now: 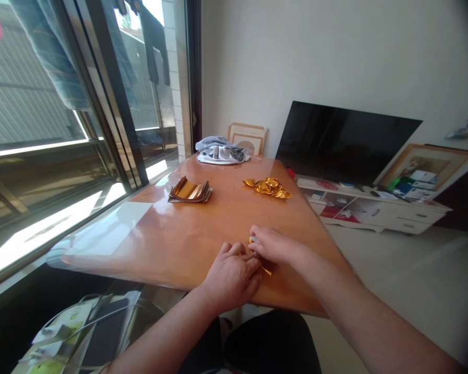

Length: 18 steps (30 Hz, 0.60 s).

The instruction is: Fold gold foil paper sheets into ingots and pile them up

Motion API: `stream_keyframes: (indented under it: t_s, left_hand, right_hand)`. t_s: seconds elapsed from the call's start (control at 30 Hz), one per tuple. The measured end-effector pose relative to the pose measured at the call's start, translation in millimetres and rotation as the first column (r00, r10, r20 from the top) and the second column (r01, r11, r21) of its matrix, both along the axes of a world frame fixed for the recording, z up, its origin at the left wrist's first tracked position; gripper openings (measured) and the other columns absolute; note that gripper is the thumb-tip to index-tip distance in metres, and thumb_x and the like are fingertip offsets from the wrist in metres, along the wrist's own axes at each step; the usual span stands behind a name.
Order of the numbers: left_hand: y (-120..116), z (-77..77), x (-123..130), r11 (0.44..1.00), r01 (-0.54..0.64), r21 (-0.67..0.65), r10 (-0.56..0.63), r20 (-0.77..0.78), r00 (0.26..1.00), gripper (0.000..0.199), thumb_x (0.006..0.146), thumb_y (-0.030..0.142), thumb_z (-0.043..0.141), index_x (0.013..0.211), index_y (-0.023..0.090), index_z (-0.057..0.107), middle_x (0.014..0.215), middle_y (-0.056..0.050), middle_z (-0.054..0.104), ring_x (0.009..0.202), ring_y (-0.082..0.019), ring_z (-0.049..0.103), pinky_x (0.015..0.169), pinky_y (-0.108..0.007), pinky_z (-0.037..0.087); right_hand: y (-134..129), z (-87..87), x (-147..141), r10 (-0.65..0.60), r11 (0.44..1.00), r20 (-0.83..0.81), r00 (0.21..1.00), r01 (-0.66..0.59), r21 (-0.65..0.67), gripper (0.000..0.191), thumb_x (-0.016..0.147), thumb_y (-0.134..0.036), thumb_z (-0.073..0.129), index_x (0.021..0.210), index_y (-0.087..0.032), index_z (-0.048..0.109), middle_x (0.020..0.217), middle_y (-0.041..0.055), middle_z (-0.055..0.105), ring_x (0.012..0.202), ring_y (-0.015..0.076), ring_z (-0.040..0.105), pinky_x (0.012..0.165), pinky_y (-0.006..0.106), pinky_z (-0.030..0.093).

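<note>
Both of my hands meet near the front edge of the table, over a small piece of gold foil paper. My left hand rests low with its fingers curled and pressed on the foil. From the right, my right hand pinches the foil's upper part, where a pale patch shows between the fingers. Most of the piece is hidden under the fingers. Farther off to the left lies a stack of gold foil sheets with curled edges. Crumpled or folded gold foil pieces lie in a heap at right.
The brown table has a glossy cover. Folded grey cloth sits at its far end. Sliding windows run along the left. A power strip with cables is at lower left. A television stands on a white cabinet.
</note>
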<state>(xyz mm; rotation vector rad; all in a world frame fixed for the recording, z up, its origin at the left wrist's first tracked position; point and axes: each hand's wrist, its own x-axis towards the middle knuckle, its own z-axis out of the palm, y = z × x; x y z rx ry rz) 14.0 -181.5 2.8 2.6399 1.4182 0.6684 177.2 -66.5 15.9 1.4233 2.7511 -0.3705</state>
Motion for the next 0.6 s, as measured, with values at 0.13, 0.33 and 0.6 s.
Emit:
stream_keyframes:
  t_s: [0.13,0.33,0.6]
  left_hand:
    - [-1,-2.9,-5,0.999,-0.037,-0.011,0.038,0.060,0.997,0.014,0.092,0.028,0.053,0.089,0.026,0.066,0.087,0.000,0.071,0.095,-0.024,0.053,0.087,-0.042,0.036]
    - [14,-9.2,-18,0.975,-0.214,-0.064,0.223,0.197,0.955,0.031,0.089,0.016,0.048,0.118,0.022,0.056,0.121,-0.003,0.069,0.113,-0.026,0.052,0.096,-0.042,0.039]
    - [35,-13.0,-17,0.982,-0.131,-0.137,0.141,0.068,0.988,0.040,0.095,0.023,0.044,0.134,0.026,0.050,0.129,-0.003,0.067,0.119,-0.028,0.052,0.100,-0.046,0.038]
  right_hand:
    - [-1,-2.0,2,0.007,1.000,-0.028,1.000,-0.007,0.008,0.025,0.089,-0.040,0.063,0.103,-0.021,0.053,0.091,0.0043,0.069,0.071,0.0150,0.059,0.057,0.024,0.030]
    - [-2,-2.5,3,0.031,0.999,-0.056,0.998,-0.030,0.022,0.021,0.092,-0.038,0.060,0.101,-0.022,0.052,0.091,0.0052,0.069,0.071,0.0154,0.059,0.058,0.024,0.031]
    - [-8,-1.8,6,0.062,0.998,-0.106,0.992,-0.060,0.027,0.019,0.093,-0.036,0.058,0.104,-0.022,0.053,0.098,0.0076,0.070,0.081,0.0177,0.064,0.065,0.024,0.036]
